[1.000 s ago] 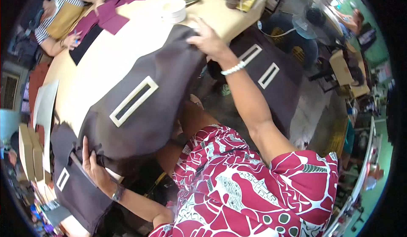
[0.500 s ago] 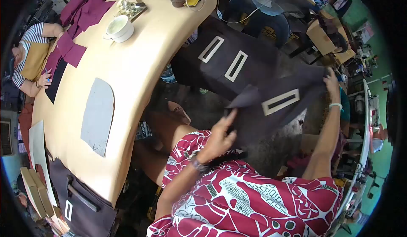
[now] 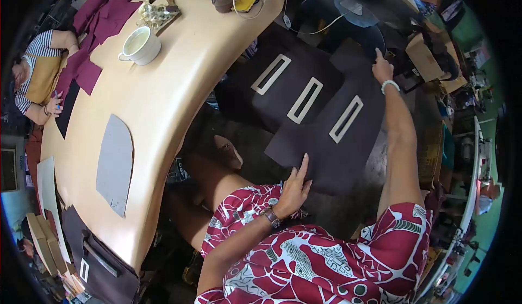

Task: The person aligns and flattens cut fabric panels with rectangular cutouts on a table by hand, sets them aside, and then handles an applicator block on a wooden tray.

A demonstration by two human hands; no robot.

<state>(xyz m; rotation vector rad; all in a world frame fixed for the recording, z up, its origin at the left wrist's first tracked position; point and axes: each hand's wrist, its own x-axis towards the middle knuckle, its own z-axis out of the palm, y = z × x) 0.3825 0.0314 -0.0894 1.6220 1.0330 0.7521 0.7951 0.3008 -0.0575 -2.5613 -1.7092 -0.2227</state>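
Observation:
A dark fabric piece (image 3: pixel 321 152) with a pale rectangular frame (image 3: pixel 346 119) on it lies to the right of the table, overlapping dark fabric that bears two more pale frames (image 3: pixel 271 74) (image 3: pixel 305 100). My left hand (image 3: pixel 294 191) rests at its near edge, fingers extended and apart. At the far right corner, my right hand (image 3: pixel 383 69) touches the fabric with its index finger stretched out. A grey flat pattern piece (image 3: pixel 115 165) lies on the table.
The pale table (image 3: pixel 163 103) curves along the left, with a white cup (image 3: pixel 141 46) on it. Across it, a person in a striped top (image 3: pixel 43 65) handles maroon cloth (image 3: pixel 87 76). Dark fabric with a bar-like tool (image 3: pixel 101 255) is at lower left. Cardboard boxes (image 3: pixel 427 59) stand right.
The dark piece with one frame has moved from the table over to the right and now lies flat beside the other two frames. Both my hands have moved right, and their fingers are spread.

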